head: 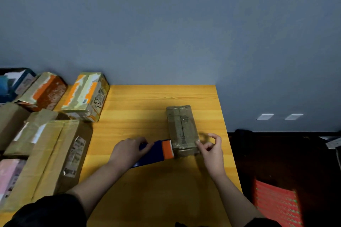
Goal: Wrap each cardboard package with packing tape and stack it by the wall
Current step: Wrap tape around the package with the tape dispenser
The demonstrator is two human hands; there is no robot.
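Observation:
A small brown cardboard package (180,127), glossy with clear tape, lies on the yellow wooden table (147,112) toward its right side. My left hand (129,150) grips a blue tape dispenser (153,154) whose orange toothed blade (168,149) touches the package's near left edge. My right hand (211,146) pinches a strip of clear tape at the package's near right corner, thumb and forefinger together.
Several cardboard boxes crowd the table's left side: a large brown box (49,158) and an orange-and-white printed box (86,96) by the blue-grey wall (166,33). Right of the table the dark floor holds a red patterned object (276,202).

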